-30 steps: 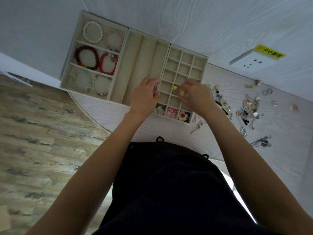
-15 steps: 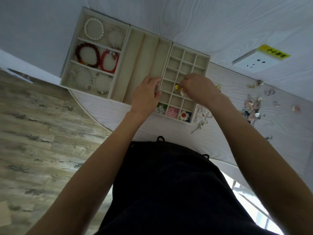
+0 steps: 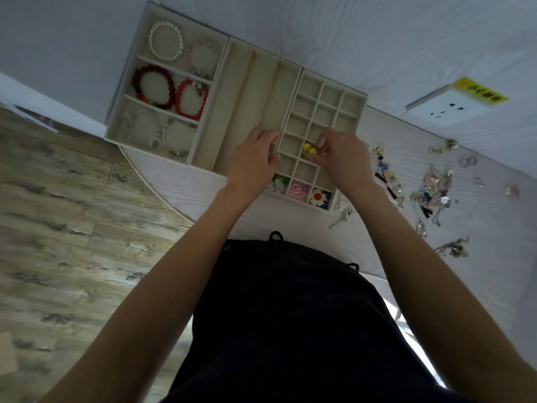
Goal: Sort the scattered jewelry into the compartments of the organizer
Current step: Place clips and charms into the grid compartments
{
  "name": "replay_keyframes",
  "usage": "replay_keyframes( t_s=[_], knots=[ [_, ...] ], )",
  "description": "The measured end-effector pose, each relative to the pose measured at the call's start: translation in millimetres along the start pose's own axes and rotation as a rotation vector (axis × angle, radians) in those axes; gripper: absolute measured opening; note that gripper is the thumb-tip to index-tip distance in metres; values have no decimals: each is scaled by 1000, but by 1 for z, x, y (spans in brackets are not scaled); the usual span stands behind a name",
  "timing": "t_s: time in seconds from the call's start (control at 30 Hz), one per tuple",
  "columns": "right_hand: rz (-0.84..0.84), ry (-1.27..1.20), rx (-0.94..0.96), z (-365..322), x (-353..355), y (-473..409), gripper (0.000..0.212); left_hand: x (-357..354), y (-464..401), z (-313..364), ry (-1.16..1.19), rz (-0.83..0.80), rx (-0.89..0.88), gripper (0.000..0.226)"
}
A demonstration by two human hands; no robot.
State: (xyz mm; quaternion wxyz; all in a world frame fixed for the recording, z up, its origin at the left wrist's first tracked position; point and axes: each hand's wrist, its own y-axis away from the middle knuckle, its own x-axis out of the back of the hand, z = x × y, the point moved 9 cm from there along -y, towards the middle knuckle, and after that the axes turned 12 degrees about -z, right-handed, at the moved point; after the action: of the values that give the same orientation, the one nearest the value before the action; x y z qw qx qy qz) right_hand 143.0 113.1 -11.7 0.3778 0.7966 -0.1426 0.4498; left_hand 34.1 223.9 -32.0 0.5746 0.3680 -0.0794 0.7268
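Note:
Three beige organizer trays stand side by side on the white table. The small-grid tray [image 3: 350, 96] is on the right; its near row holds flower-shaped pieces [image 3: 297, 189]. My right hand [image 3: 343, 161] is over the middle of the grid, fingertips pinched on a pair of yellow earrings [image 3: 309, 149] above a cell. My left hand [image 3: 252, 162] rests on the grid tray's left wall, fingers curled against it. Scattered jewelry [image 3: 436, 193] lies on the table to the right.
The left tray [image 3: 128, 91] holds pearl, dark red and red bracelets [image 3: 191, 98]. The middle tray [image 3: 247, 112] has long slots with nothing in them. A wall socket [image 3: 444, 107] with a yellow label is at the back right. The rounded table edge runs near my body.
The view has shifted slightly. My right hand with the yellow earrings moved a little left and farther over the grid cells; my left hand stayed at the tray's left wall.

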Motion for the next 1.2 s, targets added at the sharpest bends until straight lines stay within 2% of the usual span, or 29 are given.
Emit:
replay_keyframes(
  t_s=[0.27, 0.67, 0.77, 0.83, 0.93, 1.03, 1.13, 1.2],
  knots=[
    [57, 33, -101, 10, -5, 3, 27, 0, -1, -1, -4, 0, -1, 41],
    [-19, 287, -48, -4, -3, -8, 31, 1, -1, 0, -1, 4, -12, 40],
    [-38, 231, -50, -1, -2, -6, 30, 2, -1, 1, 6, -6, -11, 40],
    [1, 98, -50, 4, 2, 1, 25, 2, 0, 3, -15, 0, -22, 39],
    [207, -152, -49, 18, 19, 29, 14, 2, 3, 8, -107, 34, -58, 35],
    [361, -248, -130, 58, 28, 63, 13, -3, 6, 19, -209, 51, -116, 32],
    [364, -243, -292, 108, 25, 72, 18, -13, 7, 36, -241, 46, -222, 33],
    [293, -179, -333, 121, 17, 58, 23, -23, 3, 51, -237, -1, -277, 34]
  ],
)
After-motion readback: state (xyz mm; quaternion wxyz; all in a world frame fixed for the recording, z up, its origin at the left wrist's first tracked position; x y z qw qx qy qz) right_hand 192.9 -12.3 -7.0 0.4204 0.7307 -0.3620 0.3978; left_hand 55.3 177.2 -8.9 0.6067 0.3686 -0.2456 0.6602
